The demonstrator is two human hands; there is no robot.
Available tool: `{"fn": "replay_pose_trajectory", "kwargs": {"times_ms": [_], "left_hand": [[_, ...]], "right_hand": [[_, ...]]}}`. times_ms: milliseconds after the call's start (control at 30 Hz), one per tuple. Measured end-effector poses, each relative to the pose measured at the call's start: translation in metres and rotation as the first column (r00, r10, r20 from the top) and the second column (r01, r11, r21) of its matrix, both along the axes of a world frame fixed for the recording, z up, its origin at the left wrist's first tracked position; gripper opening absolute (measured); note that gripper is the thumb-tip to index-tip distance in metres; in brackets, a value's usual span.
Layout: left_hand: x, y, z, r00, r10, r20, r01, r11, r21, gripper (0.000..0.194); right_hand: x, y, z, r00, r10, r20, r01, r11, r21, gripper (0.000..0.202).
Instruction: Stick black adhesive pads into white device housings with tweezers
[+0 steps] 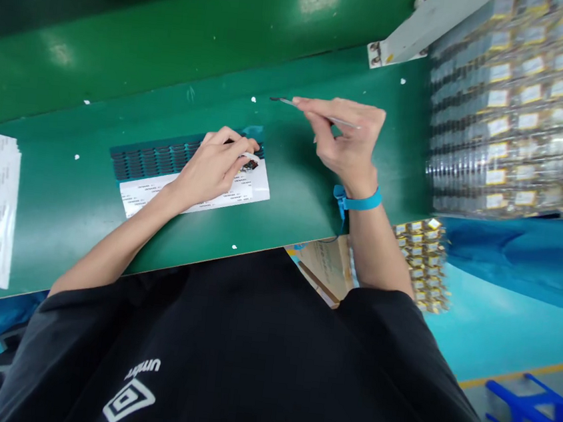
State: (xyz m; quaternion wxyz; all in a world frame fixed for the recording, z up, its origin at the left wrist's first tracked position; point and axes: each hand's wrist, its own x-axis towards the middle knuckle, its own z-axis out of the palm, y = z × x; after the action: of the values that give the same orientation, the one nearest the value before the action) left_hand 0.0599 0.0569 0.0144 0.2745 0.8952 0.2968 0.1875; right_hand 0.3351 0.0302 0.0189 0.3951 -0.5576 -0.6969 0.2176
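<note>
Above the right end of a white sheet (249,191), a small part (251,165) is pinched between the thumb and fingers of the left hand (211,163). A dark slotted strip (156,157) lies along the sheet's far edge. Over the green table (293,192), the right hand (347,134) has its fingers closed on a thin tool (283,101), dark tip leftward.

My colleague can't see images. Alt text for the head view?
A person's right hand holds a thin tool above a green workbench, while the left hand pinches a small part over a printed white sheet. Stacked clear trays stand at right.
</note>
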Motion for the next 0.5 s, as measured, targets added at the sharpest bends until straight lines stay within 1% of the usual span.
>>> {"fn": "replay_pose_trajectory", "kwargs": {"times_ms": [33, 100, 133, 167, 200, 233, 267, 300, 333, 367, 400, 433, 467, 500], "left_hand": [[0.0, -0.001, 0.003, 1.0, -0.016, -0.007, 0.016, 1.0, 0.005, 0.023], [0.0, -0.006, 0.015, 0.996, -0.081, 0.027, 0.081, 0.996, 0.025, 0.023], [-0.001, -0.01, 0.023, 0.991, -0.102, 0.081, 0.1, 0.995, 0.023, 0.023], [-0.002, -0.013, 0.032, 0.983, -0.079, 0.165, 0.081, 0.997, -0.001, 0.023], [-0.004, -0.016, 0.041, 0.963, -0.001, 0.271, 0.018, 0.998, -0.061, 0.023], [-0.006, -0.017, 0.049, 0.916, 0.129, 0.38, -0.072, 0.985, -0.16, 0.023], [-0.008, -0.017, 0.055, 0.838, 0.296, 0.458, -0.169, 0.94, -0.296, 0.023], [-0.011, -0.015, 0.059, 0.747, 0.451, 0.489, -0.23, 0.865, -0.446, 0.022], [-0.015, -0.012, 0.061, 0.667, 0.577, 0.472, -0.247, 0.768, -0.59, 0.021], [-0.018, -0.008, 0.061, 0.61, 0.669, 0.425, -0.228, 0.661, -0.715, 0.02], [-0.022, -0.005, 0.059, 0.58, 0.729, 0.364, -0.186, 0.553, -0.812, 0.02], [-0.026, -0.003, 0.057, 0.566, 0.767, 0.302, -0.142, 0.451, -0.881, 0.018], [-0.028, -0.002, 0.053, 0.552, 0.793, 0.256, -0.108, 0.373, -0.922, 0.016], [-0.031, -0.002, 0.05, 0.532, 0.813, 0.237, -0.085, 0.33, -0.94, 0.014]], "right_hand": [[0.0, 0.001, 0.002, 1.0, -0.026, 0.008, 0.026, 0.999, 0.025, 0.041], [-0.003, 0.001, 0.005, 0.999, -0.029, 0.023, 0.026, 0.995, 0.096, 0.044], [-0.006, 0.002, 0.006, 1.0, -0.017, 0.025, 0.013, 0.988, 0.151, 0.045], [-0.01, 0.002, 0.007, 1.0, -0.01, 0.017, 0.006, 0.975, 0.221, 0.044], [-0.015, 0.002, 0.009, 1.0, -0.003, -0.001, 0.003, 0.956, 0.292, 0.041], [-0.021, 0.002, 0.012, 1.0, -0.003, -0.03, 0.013, 0.935, 0.353, 0.038], [-0.026, 0.002, 0.016, 0.998, -0.012, -0.058, 0.033, 0.921, 0.388, 0.035], [-0.033, 0.002, 0.02, 0.997, -0.033, -0.074, 0.059, 0.918, 0.393, 0.033], [-0.039, 0.002, 0.025, 0.996, -0.06, -0.072, 0.083, 0.923, 0.377, 0.033], [-0.046, 0.002, 0.03, 0.995, -0.078, -0.055, 0.093, 0.932, 0.35, 0.035], [-0.053, 0.002, 0.034, 0.996, -0.081, -0.033, 0.087, 0.941, 0.328, 0.035], [-0.059, 0.002, 0.037, 0.998, -0.059, -0.015, 0.061, 0.941, 0.334, 0.034], [-0.065, 0.003, 0.038, 1.0, -0.015, -0.008, 0.017, 0.928, 0.372, 0.03], [-0.071, 0.003, 0.037, 0.999, 0.043, -0.008, -0.035, 0.9, 0.435, 0.025]]}}
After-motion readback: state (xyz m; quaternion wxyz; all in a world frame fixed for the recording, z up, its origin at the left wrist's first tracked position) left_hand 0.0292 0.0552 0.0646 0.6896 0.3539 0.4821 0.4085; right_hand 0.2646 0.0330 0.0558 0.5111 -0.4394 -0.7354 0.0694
